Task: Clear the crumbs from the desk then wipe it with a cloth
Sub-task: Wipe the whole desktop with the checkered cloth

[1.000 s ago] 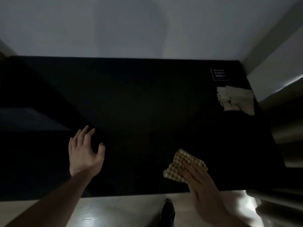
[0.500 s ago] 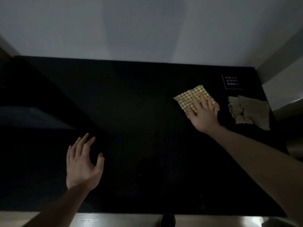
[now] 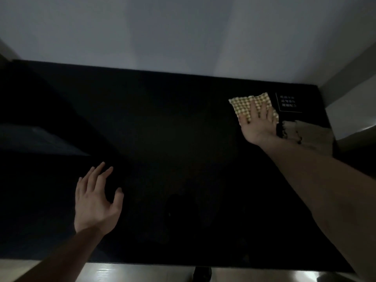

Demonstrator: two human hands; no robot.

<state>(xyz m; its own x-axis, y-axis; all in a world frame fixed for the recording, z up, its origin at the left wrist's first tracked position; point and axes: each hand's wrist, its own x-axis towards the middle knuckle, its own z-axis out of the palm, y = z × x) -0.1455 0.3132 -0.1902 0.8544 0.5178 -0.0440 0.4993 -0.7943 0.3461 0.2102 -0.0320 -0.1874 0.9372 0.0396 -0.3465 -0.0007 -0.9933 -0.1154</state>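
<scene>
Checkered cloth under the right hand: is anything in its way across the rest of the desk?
To the left, nothing visible. The right hand presses the checkered cloth flat on the desk; a small sign and a crumpled beige cloth sit close on its right.

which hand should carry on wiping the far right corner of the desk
Right. The right hand is pressed flat on the checkered cloth at the desk's far right, beside the beige rag. The left hand is spread open, empty, near the front left.
</scene>
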